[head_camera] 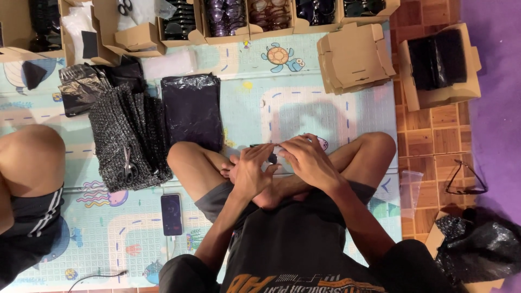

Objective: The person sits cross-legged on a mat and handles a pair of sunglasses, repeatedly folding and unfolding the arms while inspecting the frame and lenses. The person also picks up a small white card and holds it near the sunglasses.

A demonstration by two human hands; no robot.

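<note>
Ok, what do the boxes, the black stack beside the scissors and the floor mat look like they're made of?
Boxes: plain brown cardboard, matte, with folded flaps and cut edges showing. Black stack: looks like thin netted or bubble-textured plastic sheets, dull with a fine dotted grain; which one I cannot tell. Scissors lie on top of it. Mat: seemingly soft foam or vinyl, smooth, printed with cartoon sea animals.

Hands (282, 163) meet mid-mat (304, 103). Scissors (127, 168) on mesh (127, 135) at nine o'clock, phone (171, 214) at seven, boxes (355, 57) at one, glasses (465, 180) at three on the floor (434, 130).
</note>
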